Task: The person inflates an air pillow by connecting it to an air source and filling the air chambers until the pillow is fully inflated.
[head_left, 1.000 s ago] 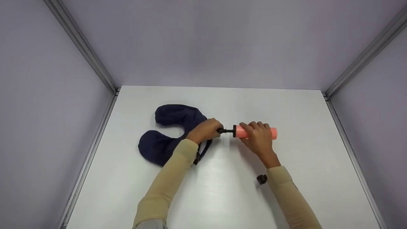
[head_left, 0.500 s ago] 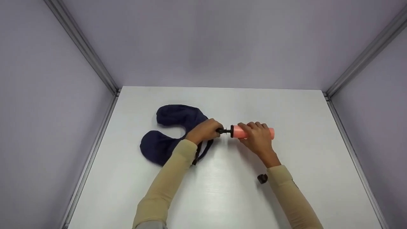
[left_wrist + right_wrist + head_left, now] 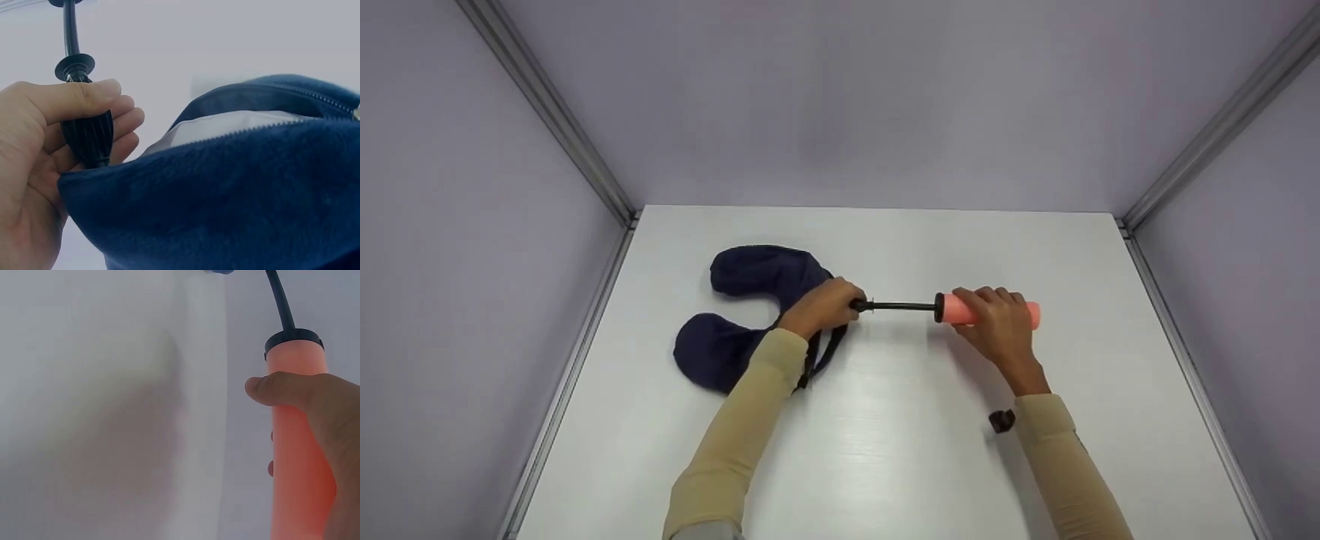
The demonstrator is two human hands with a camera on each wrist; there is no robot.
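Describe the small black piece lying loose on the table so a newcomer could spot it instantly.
Start at the white table and find the right hand gripping the pink pump barrel. Follow that forearm back toward the near edge: the small black piece lies beside the sleeve. It is the only loose dark thing there, far smaller than the navy neck pillow.

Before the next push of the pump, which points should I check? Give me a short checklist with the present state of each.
1. Left hand grips the black ribbed nozzle at the navy pillow: ok.
2. Right hand grips the pink pump barrel: ok.
3. Black rod drawn out and straight: ok.
4. Nozzle seated in the pillow's valve: cannot tell, hidden by fabric.
5. Zipper closed: not ok, white lining shows.
6. Small black part clear of the pump: ok.
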